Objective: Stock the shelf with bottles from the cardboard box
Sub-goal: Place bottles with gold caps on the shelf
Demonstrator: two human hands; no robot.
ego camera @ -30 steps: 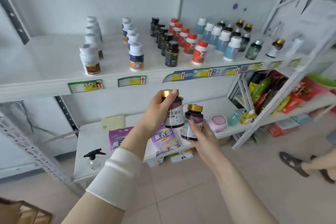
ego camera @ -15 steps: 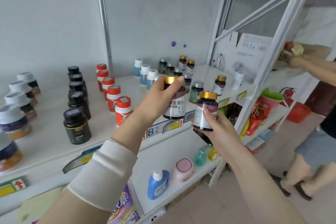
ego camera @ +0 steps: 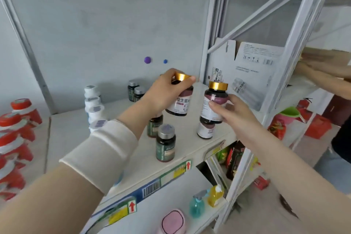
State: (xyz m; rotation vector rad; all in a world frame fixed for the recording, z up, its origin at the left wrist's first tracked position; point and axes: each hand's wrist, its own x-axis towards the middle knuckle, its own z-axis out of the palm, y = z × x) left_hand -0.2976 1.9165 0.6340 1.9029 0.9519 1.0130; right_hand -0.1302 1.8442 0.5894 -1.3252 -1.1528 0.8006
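Bottles with gold caps, two of them, are held in the air over the right end of the upper shelf point(ego camera: 76, 129), one in each of the hands. The head view is the only view.

The left hand point(ego camera: 163, 91) grips the left bottle point(ego camera: 180, 104) near its top. Its fingers are curled over the gold cap, and the dark body with a white label hangs below, a little tilted. A white sleeve point(ego camera: 102, 150) covers the left forearm. The right hand point(ego camera: 231, 112) holds the right bottle point(ego camera: 212, 104) by its body, with the thumb pressed on the label and the other fingers wrapped behind. This bottle is close to upright. The two bottles are near each other but apart.

Under the right bottle a small dark bottle point(ego camera: 206, 131) stands on the shelf; I cannot tell if they touch. A dark bottle with a grey cap point(ego camera: 165, 144) stands near the front edge, and two similar ones point(ego camera: 135, 92) stand at the back by the wall. A row of white-capped bottles point(ego camera: 94, 100) and a row of red bottles point(ego camera: 17, 129) stand more to the left. Price labels point(ego camera: 182, 167) are fixed on the shelf edge.

On the lower shelf point(ego camera: 152, 205) stand a teal spray bottle point(ego camera: 197, 205) and a yellow bottle point(ego camera: 215, 195), just beside each other. A white carton point(ego camera: 247, 70) sits in the next rack, and another person's hands point(ego camera: 322, 74) reach in from the right.
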